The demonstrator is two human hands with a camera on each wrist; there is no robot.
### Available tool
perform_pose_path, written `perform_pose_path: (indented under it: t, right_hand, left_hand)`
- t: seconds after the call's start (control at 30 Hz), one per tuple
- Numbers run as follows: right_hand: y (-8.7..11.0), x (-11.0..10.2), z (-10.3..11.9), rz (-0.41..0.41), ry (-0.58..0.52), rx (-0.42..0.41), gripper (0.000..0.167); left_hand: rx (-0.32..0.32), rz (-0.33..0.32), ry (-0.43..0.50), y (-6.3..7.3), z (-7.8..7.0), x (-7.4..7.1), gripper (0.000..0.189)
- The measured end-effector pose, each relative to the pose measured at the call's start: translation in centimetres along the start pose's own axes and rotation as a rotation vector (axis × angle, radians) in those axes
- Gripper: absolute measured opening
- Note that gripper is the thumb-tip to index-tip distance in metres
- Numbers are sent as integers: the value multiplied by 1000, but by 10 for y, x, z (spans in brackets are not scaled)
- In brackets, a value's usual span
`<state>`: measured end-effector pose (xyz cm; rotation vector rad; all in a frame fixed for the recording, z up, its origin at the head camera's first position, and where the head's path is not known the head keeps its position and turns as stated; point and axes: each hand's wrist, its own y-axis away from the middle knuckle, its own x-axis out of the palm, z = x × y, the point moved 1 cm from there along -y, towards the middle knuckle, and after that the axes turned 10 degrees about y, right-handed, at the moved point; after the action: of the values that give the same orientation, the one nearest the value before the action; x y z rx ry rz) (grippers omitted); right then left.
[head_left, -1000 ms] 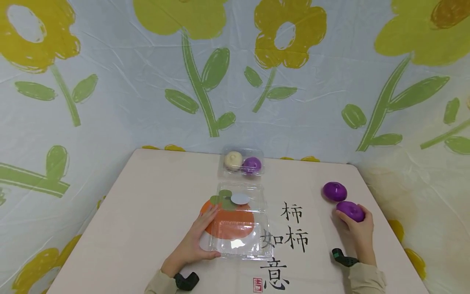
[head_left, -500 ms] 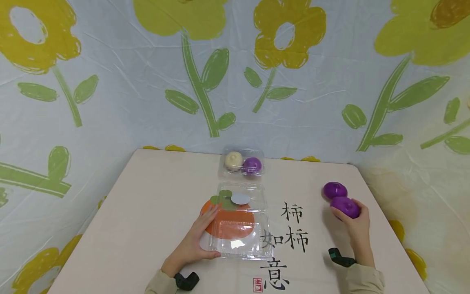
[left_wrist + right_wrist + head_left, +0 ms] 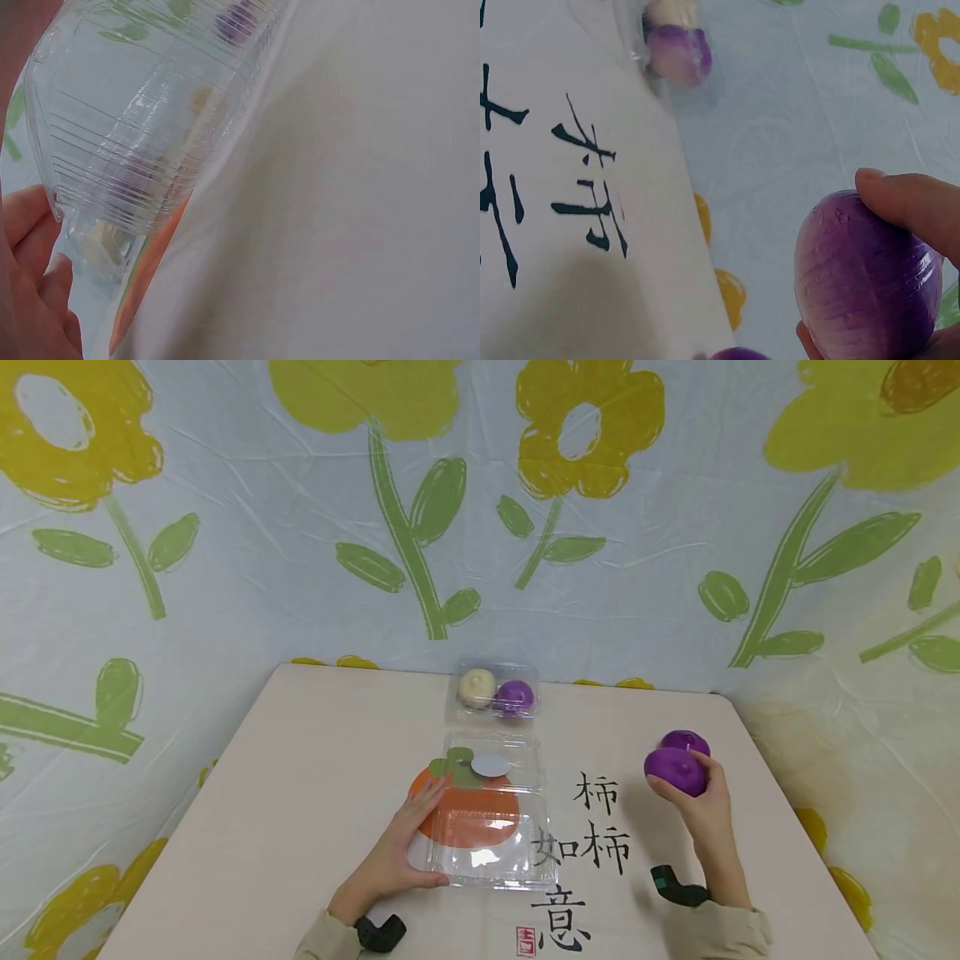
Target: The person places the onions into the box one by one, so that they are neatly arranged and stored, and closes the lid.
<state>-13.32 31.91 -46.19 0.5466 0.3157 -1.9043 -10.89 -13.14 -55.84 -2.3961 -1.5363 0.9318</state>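
My right hand (image 3: 708,802) holds a purple onion (image 3: 675,771) between thumb and fingers, above the table's right side. In the right wrist view this onion (image 3: 866,277) shows a pale streaked side. Behind it, partly covered, a second purple onion (image 3: 686,742) rests on the table. An unfolded clear plastic clamshell box (image 3: 495,852) lies at the middle, one half towards the back. My left hand (image 3: 401,847) holds its left side, thumb by the near corner and fingers further back. The left wrist view shows fingertips (image 3: 45,202) at the box's rim.
At the table's back edge stands another clear box (image 3: 495,670) with a pale onion (image 3: 477,688) and a purple onion (image 3: 515,697) inside. The pale table mat (image 3: 322,760) bears a printed orange persimmon and black characters. A flowered cloth (image 3: 300,527) hangs around the back and sides.
The right hand has carried its purple onion left and towards the back, so that it now overlaps the other onion in the head view. The left hand and its box have stayed put.
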Motion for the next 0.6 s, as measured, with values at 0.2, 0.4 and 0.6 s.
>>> perform_pose_path:
  t: [0.2,0.4,0.6]
  right_hand:
    - [12,9,19,44,1,-65,92]
    - [25,21,37,69,10,-113,90]
    - [35,37,50,98,-4,-167,84]
  left_hand:
    - [-17,0,8,0,-1,-1,117]
    - [-10,-1,18,0,-1,0,117]
    - [-4,-3,24,0,-1,0,117]
